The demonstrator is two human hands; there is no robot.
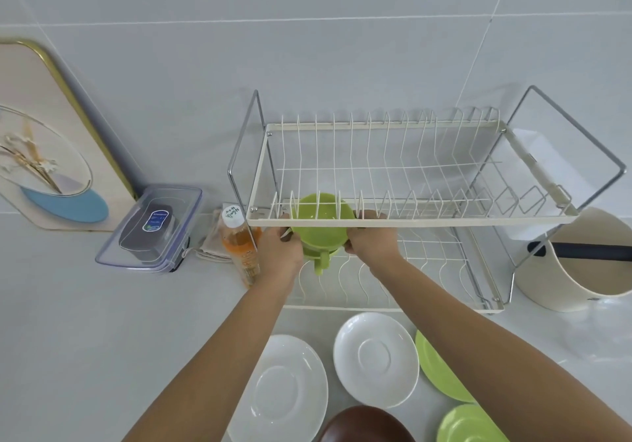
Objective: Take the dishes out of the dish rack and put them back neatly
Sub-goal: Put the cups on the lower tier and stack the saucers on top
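A two-tier white wire dish rack [410, 217] stands against the tiled wall. At the left end of its lower tier, a green bowl-shaped dish [321, 233] with a small green part under it is held from both sides. My left hand [278, 252] grips its left edge and my right hand [371, 241] grips its right edge. The front rail of the upper tier hides my fingertips in part. On the counter before the rack lie two white plates [284, 390] [376, 359], two green plates [441, 373] [468, 424] and a brown dish [366, 424].
An orange drink bottle [239, 246] stands just left of the rack, touching its frame. Further left are a clear lidded box [150, 229] and a framed picture [44, 140] leaning on the wall. A cream pot [581, 270] with a black handle sits right of the rack.
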